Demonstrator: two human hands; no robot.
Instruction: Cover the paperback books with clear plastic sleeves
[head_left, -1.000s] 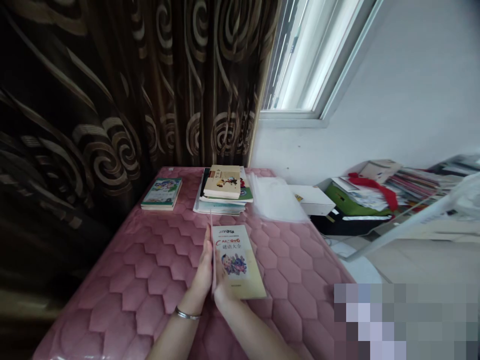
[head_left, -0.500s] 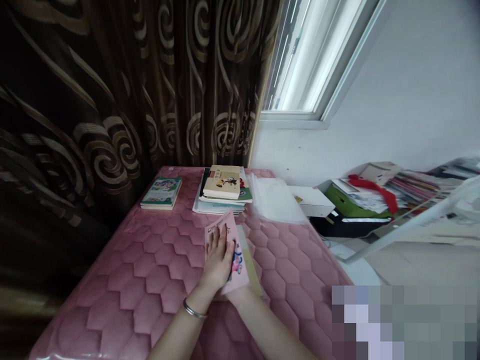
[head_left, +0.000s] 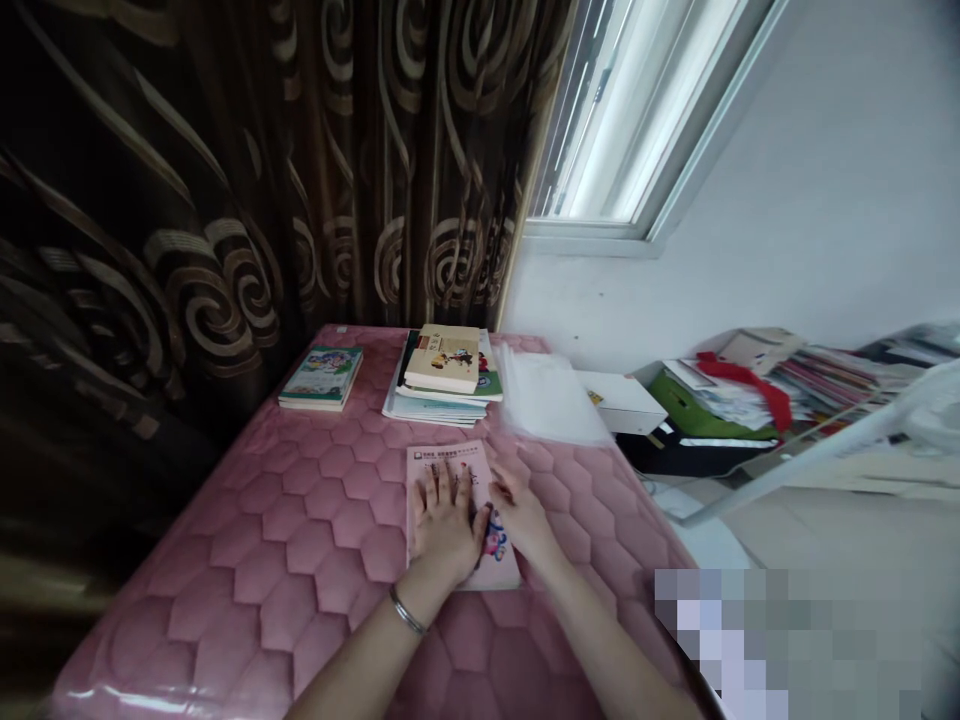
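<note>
A pink book (head_left: 499, 572) with dark lettering and a small colourful picture lies on the pink padded surface (head_left: 300, 570). My left hand (head_left: 446, 525), with a silver bracelet on its wrist, rests flat on the cover with its fingers spread. At the book's right edge is my right hand (head_left: 521, 510); its fingers are bent over the border of the cover, and the fingertips are slightly blurred. Behind the pink book stands a pile of books with a beige book (head_left: 446, 360) on top. A green-edged book stack (head_left: 322, 377) lies at the back left.
Clear plastic sheets (head_left: 551, 395) lie right of the pile, near a white box (head_left: 622, 402). Papers, a green item (head_left: 686, 405) and a red cloth (head_left: 750, 378) are heaped beyond. A patterned curtain (head_left: 360, 160) hangs behind, beside a window.
My right hand has come out from under the pink book to its right edge. The book now lies straighter and flat, and the yellowish sheet seen beneath it is hidden.
</note>
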